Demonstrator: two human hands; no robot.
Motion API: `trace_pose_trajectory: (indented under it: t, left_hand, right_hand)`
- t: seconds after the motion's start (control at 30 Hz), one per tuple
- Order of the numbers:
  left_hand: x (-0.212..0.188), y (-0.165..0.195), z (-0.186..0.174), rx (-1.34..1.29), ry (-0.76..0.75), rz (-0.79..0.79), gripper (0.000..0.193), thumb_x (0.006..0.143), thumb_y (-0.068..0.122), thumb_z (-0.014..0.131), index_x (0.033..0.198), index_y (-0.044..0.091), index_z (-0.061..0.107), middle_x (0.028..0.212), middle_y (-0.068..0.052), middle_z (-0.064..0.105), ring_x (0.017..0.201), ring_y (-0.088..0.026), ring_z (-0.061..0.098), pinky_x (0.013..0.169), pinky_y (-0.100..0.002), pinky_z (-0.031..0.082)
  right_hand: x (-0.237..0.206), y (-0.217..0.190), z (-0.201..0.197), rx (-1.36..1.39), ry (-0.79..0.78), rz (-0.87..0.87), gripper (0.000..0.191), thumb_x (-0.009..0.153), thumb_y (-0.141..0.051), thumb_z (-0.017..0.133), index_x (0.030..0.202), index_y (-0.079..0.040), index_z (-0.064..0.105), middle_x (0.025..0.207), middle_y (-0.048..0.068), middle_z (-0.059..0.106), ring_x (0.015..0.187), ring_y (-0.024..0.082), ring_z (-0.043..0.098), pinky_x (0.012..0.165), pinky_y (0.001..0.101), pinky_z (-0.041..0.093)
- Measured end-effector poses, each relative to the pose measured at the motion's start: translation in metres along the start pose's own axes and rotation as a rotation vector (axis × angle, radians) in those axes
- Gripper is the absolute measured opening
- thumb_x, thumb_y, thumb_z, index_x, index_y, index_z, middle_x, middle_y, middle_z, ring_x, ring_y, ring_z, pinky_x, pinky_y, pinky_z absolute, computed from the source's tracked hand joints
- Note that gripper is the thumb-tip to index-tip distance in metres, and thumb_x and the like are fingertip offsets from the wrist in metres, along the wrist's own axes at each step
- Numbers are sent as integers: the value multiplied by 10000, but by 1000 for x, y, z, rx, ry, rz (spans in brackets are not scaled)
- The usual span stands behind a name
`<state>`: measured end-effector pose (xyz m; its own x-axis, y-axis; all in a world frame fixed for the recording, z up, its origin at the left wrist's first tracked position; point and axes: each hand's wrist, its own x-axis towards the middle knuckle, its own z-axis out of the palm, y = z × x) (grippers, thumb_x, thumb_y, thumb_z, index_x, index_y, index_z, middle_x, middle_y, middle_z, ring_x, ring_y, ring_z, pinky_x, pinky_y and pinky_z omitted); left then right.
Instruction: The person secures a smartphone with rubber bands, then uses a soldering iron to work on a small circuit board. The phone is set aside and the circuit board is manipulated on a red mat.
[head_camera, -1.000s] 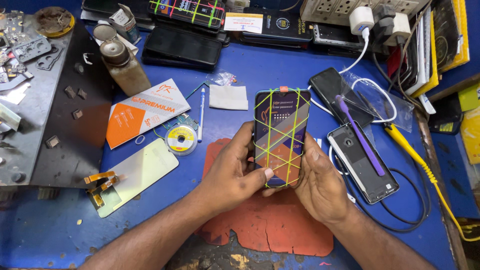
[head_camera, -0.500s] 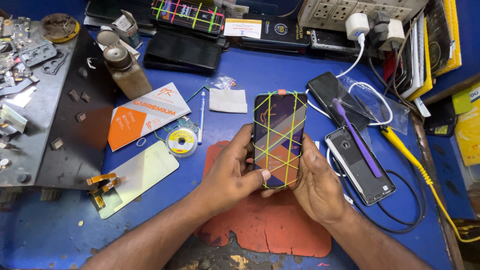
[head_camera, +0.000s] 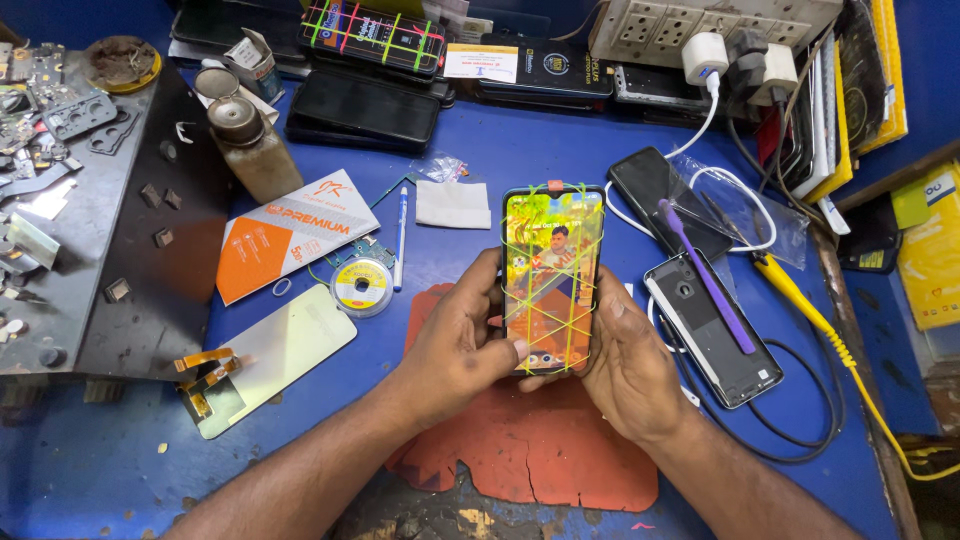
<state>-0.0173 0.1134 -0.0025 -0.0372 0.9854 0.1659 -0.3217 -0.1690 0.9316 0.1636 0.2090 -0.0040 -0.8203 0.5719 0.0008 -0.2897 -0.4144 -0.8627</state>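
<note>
Both hands grip one phone: left hand (head_camera: 462, 345) wraps its left edge with the thumb on the lit screen, the phone (head_camera: 551, 277), criss-crossed with yellow and green rubber bands, is held upright above the orange mat (head_camera: 520, 450) on the blue surface (head_camera: 500, 160), and right hand (head_camera: 630, 365) cups its right edge.

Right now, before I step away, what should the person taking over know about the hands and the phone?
Left hand and right hand together hold the phone upright over the red mat.
Its screen is lit, and yellow rubber bands crisscross it.
Done: bands on, display on.
Left: bands not yet removed.
Nearby: opened phone with purple tool to the right; loose screen panel on the left.
</note>
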Motion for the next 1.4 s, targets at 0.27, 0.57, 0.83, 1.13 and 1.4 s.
trace_pose_trajectory:
  t: [0.27, 0.57, 0.83, 1.13, 1.4]
  left_hand:
    - [0, 2, -1, -64, 16, -36, 731, 832, 39, 596, 1517, 14, 346, 1303, -142, 605, 1199, -176, 577, 1083, -364, 461]
    - [-2, 7, -1, -102, 19, -14, 761, 820, 74, 574, 1544, 16, 345, 1318, -131, 594, 1153, -155, 565, 1044, -330, 456]
    - [-3, 6, -1, -74, 12, 11, 748, 821, 77, 577, 1531, 2, 353, 1334, -134, 594, 1186, -154, 561, 1075, -330, 441]
    - [-2, 5, -1, -46, 8, -22, 762, 828, 88, 591, 1544, 13, 340, 1263, -137, 607, 1146, -173, 575, 1047, -361, 465]
    - [-1, 2, 2, -8, -37, 46, 695, 840, 62, 580, 1505, -9, 391, 1305, -134, 601, 1221, -174, 572, 1107, -369, 453]
  right_hand:
    - [1, -4, 3, 15, -32, 25, 700, 1029, -387, 534, 1563, -4, 292, 1381, 216, 570, 1138, 304, 682, 824, 517, 638]
    - [1, -6, 11, -230, -21, 38, 880, 827, -10, 709, 1557, -55, 218, 1375, 191, 576, 1140, 280, 686, 844, 464, 658]
    - [0, -3, 10, -245, -20, 20, 884, 831, 16, 727, 1555, -69, 227, 1351, 179, 577, 1125, 272, 686, 830, 452, 660]
    - [0, -3, 6, -118, 12, 2, 636, 941, -87, 606, 1506, -21, 321, 1292, 188, 627, 1081, 257, 712, 772, 450, 668]
    - [2, 6, 4, -372, 172, -78, 395, 980, -114, 602, 1338, -24, 464, 1128, 135, 694, 856, 188, 730, 557, 352, 635]
